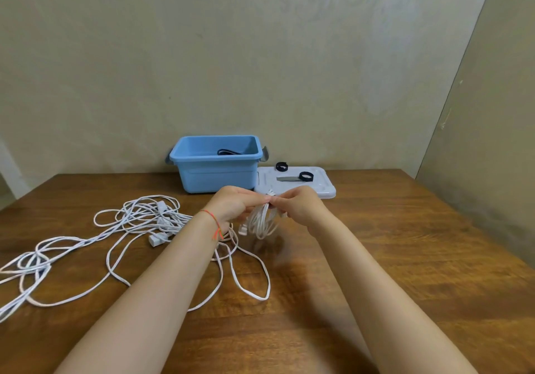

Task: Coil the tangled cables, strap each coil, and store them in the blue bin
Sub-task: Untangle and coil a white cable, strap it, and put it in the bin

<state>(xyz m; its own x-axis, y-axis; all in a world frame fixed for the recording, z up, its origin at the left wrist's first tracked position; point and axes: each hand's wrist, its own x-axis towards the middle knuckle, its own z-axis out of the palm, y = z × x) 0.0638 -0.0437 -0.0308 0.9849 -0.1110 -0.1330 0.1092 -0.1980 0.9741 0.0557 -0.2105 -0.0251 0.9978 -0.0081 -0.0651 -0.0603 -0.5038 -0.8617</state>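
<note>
Both hands (236, 204) (301, 207) pinch white coil (262, 224).

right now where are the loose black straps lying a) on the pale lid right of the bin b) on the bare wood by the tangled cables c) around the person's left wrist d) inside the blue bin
a: two rolled black straps lie on the pale lid, which lies flat on the table just right of the blue bin.
</note>
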